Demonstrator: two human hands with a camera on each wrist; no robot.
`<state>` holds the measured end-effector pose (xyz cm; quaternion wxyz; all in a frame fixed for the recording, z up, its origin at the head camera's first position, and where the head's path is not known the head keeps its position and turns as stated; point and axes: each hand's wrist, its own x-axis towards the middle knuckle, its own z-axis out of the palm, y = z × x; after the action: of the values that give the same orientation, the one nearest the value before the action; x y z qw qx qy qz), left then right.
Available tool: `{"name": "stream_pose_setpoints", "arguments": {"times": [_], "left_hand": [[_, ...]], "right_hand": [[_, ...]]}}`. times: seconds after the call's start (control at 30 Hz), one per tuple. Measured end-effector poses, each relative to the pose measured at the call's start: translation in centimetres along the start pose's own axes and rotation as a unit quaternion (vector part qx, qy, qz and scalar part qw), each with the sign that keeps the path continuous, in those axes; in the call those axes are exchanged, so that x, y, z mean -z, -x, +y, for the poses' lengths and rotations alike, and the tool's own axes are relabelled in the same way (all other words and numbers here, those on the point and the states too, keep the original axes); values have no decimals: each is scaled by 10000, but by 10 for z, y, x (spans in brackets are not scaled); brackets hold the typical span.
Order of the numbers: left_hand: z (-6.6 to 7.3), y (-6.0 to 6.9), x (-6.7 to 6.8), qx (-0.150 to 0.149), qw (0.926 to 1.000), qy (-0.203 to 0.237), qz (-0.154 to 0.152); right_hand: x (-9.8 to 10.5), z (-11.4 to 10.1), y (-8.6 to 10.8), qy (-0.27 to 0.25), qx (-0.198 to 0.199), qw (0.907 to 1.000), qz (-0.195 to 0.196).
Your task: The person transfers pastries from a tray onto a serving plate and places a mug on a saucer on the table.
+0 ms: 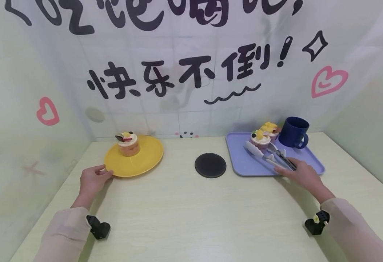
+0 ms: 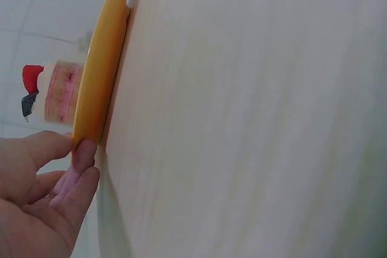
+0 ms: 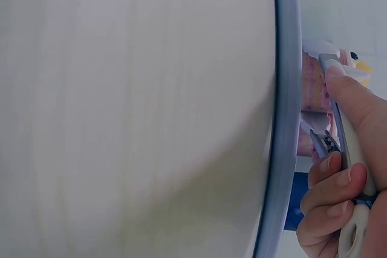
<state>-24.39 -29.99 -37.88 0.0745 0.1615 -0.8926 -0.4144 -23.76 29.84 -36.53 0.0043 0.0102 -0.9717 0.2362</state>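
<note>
My left hand (image 1: pixel 94 180) pinches the near-left rim of a yellow plate (image 1: pixel 150 156), thumb on top and fingers beneath in the left wrist view. On that plate stands a small layered dessert cup (image 1: pixel 129 147) topped with cream and fruit. At the right, my right hand (image 1: pixel 304 176) grips a pair of tongs (image 3: pixel 351 143) over the near edge of a lavender tray (image 1: pixel 242 162). The spread tong tips reach toward two fruit-topped dessert cups (image 1: pixel 260 141) on the tray; whether they touch cannot be told.
A dark blue mug (image 1: pixel 292 131) stands at the tray's back right, its handle toward the right. Between plate and tray, a round black coaster (image 1: pixel 210 165) lies on the pale wooden table (image 1: pixel 191 214). A printed cloth wall (image 1: pixel 178 112) closes off the back.
</note>
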Motion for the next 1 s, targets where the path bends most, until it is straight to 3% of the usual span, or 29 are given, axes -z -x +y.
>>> {"name": "stream_pose_setpoints", "arguments": {"times": [0.2,0.77,1.0], "left_hand": [[0,0,0,7,10000,-12,0],[-1,1,2,-27,10000,-18,8],[1,2,2,84,9999,15,-58]], "right_hand": [[2,-1,1,27,-55,10000,-76],[12,-9,6,55,129,9998,162],[13,-13,6,102,99,9997,173]]}}
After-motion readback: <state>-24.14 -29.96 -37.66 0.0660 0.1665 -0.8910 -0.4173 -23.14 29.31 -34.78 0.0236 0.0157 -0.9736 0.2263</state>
